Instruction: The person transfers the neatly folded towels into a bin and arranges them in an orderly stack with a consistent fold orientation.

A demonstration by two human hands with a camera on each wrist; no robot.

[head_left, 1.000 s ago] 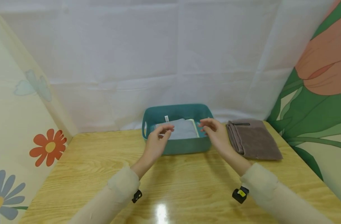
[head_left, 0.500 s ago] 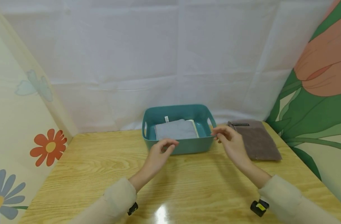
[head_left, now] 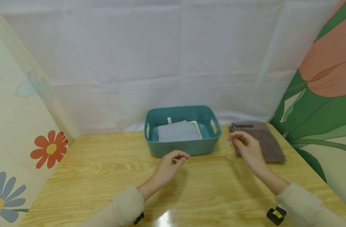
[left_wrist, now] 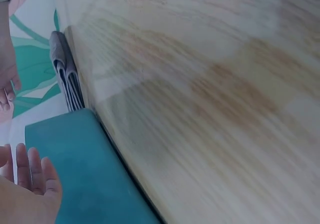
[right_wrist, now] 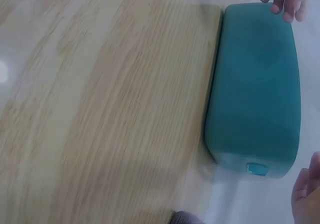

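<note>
The teal basket (head_left: 187, 148) stood upright on the bench (head_left: 104, 164), just beyond the left hand (head_left: 174, 164). A folded grey cloth (head_left: 178, 131) lay in it, with a pale yellow layer (head_left: 199, 130) showing along the cloth's right side. The left hand's fingers were loosely bent, thumb and forefinger apart. The right hand (head_left: 248, 148) was relaxed too, overlapping the folded brown towel (head_left: 270, 146) in the head view; the left wrist view showed a gap between them. Open wood ran leftward from the left hand, and a narrow strip parted basket from towel beside the right hand's fingertips. Beyond the basket, the bench's far edge met a white sheet (head_left: 133, 63). A second earlier both hands had overlapped the basket; since then they had drawn back, the right one also rightward, while basket, cloth and towel stayed put.
</note>
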